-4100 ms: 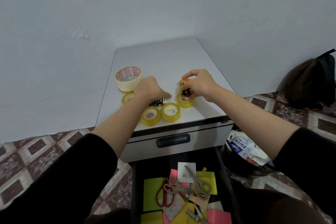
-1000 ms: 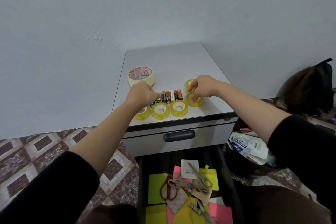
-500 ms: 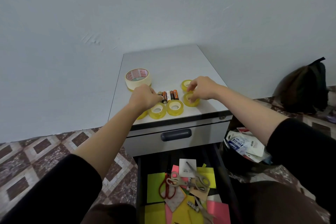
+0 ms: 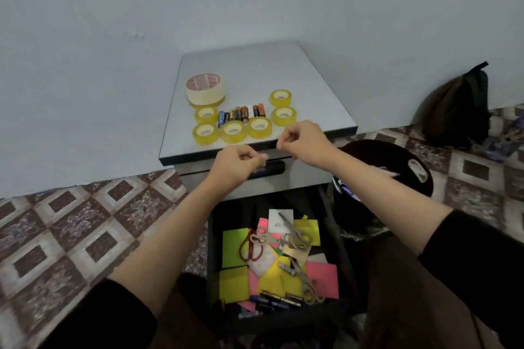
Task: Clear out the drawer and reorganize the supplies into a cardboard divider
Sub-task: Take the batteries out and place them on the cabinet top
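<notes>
Batteries (image 4: 242, 115) lie in a row on the cabinet's surface (image 4: 255, 65), with six small yellow tape rolls (image 4: 233, 131) set left, front and right of them and a large cream tape roll (image 4: 205, 89) behind. Left hand (image 4: 236, 163) and right hand (image 4: 304, 140) hover off the front edge, fingers loosely curled, holding nothing. Below, the open drawer (image 4: 214, 235) holds sticky notes (image 4: 234, 246) and scissors (image 4: 295, 236).

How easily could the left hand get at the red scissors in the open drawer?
Probably yes: the left hand holds nothing, the drawer stands open below it, and the red scissors lie on top of the papers.
</notes>
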The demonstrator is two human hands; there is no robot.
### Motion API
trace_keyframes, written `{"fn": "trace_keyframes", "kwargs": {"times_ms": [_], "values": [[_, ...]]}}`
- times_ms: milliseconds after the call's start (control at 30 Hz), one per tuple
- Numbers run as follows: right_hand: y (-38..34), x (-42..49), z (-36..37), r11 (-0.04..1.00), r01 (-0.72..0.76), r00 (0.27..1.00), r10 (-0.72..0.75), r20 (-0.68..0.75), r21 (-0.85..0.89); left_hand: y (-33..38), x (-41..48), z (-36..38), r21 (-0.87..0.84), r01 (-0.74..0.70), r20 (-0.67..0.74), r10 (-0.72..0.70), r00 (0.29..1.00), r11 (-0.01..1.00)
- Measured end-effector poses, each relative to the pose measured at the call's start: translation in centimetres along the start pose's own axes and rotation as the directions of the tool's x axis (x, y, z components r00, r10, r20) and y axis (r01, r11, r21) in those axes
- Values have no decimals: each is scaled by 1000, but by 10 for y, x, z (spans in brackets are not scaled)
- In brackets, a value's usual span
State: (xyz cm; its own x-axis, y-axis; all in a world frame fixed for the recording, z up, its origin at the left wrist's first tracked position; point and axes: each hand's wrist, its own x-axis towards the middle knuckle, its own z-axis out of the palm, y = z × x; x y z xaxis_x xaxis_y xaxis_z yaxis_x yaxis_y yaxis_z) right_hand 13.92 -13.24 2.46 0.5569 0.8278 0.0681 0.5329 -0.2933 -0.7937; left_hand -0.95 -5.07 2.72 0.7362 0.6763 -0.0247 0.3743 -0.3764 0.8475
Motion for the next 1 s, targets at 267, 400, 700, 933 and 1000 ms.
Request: {"fn": "trace_keyframes", "kwargs": {"times_ms": [267,400,700,933,1000], "values": [[72,-71,65,970,-233,963,220,158,70,-98,-53,56,38,239,118,-242,963,970],[106,-90,92,949,-316,929,309,204,0,-150,-69,72,83,411,158,-419,894,908],[165,-89,129,844,-448,804,525,278,-296,-201,-67,85,189,544,234,-576,783,817],[170,-92,155,810,-227,771,489,408,-540,-219,-55,96,214,550,260,-590,765,807],[166,-93,163,796,-202,778,484,400,-570,-222,-54,99,215,546,274,-586,762,810]]}}
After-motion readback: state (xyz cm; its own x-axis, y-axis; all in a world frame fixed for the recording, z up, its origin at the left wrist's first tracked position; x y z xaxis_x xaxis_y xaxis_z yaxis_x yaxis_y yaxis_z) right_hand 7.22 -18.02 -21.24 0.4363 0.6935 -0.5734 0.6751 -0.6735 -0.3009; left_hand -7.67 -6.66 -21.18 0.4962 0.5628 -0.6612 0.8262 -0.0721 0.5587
